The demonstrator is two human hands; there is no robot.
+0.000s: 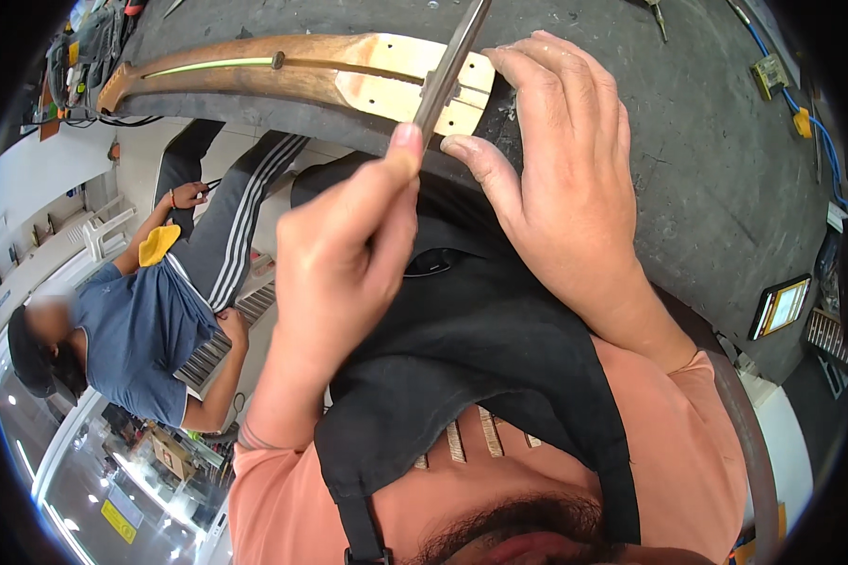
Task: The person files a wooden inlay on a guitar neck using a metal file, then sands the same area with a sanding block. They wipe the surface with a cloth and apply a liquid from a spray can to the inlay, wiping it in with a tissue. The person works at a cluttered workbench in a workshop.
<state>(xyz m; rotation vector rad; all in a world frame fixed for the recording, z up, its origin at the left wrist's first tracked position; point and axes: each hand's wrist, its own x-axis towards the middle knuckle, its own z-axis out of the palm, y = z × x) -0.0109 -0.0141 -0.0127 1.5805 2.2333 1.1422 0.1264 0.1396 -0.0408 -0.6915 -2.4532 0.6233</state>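
Observation:
A wooden guitar neck [292, 87] lies across the dark workbench, its pale, wide heel pierced by several screw holes. A long slot runs down the neck, with a light green rod in its left part. My left hand [349, 235] is closed around a long, narrow grey metal tool [450, 71], perhaps a file. The tool stands slanted over the slot in the heel; whether its lower end touches the wood is hidden by my fist. My right hand [570, 160] grips the heel's right end, thumb at the near edge and fingertips at the far corner.
Tools [61, 71] crowd the bench's far left end. To the right lie a blue cable [824, 141], a small yellowish block [771, 77] and a lit phone-like screen [782, 306]. A person [137, 339] in a blue shirt sits at the left, beyond the bench edge.

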